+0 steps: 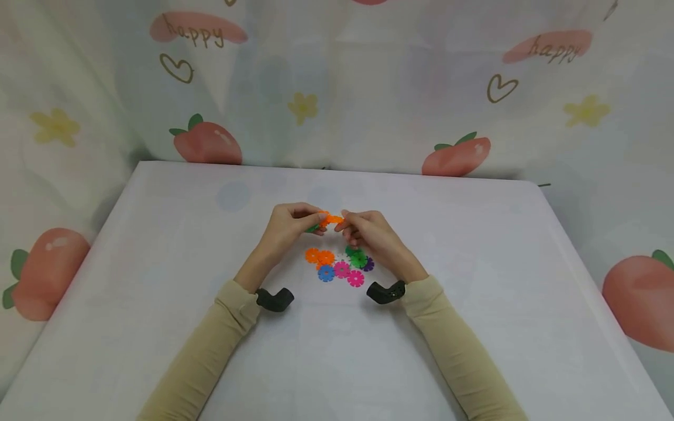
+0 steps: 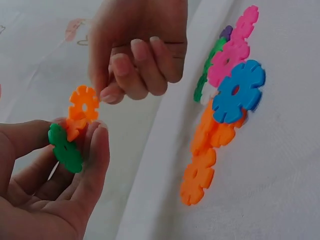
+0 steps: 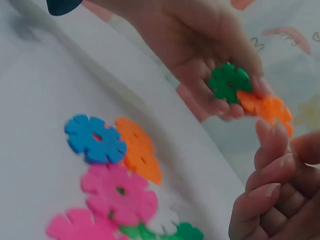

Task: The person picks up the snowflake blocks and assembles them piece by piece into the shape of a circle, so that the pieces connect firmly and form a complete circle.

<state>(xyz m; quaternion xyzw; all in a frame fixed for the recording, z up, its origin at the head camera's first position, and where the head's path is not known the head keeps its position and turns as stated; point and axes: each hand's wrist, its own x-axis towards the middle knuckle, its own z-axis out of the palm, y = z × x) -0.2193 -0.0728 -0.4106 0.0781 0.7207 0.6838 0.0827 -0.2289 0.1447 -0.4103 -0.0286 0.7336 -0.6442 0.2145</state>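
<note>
Above the table my left hand [image 1: 286, 228] grips a small chain of notched plastic snowflake discs between thumb and fingers. It consists of a green disc [image 2: 67, 156], an orange disc [image 2: 75, 130] slotted beside it, and an outer orange disc [image 2: 77, 96] sticking out toward the other hand. My right hand [image 1: 376, 234] pinches the far edge of that outer disc with thumb and forefinger, its other fingers curled in. Below the hands lies a loose pile: a blue disc [image 3: 80, 142], pink discs [image 3: 102, 192], orange discs [image 2: 197, 175], a white disc [image 3: 167, 217], green discs [image 1: 359, 260] and a purple disc [image 1: 369, 264].
A white-covered table [image 1: 474, 327] stretches under both forearms. Behind it hangs a printed curtain [image 1: 363, 105] with fruit and hearts. Black wrist mounts [image 1: 276, 300] jut inward from both sleeves, close over the table on the near side of the pile.
</note>
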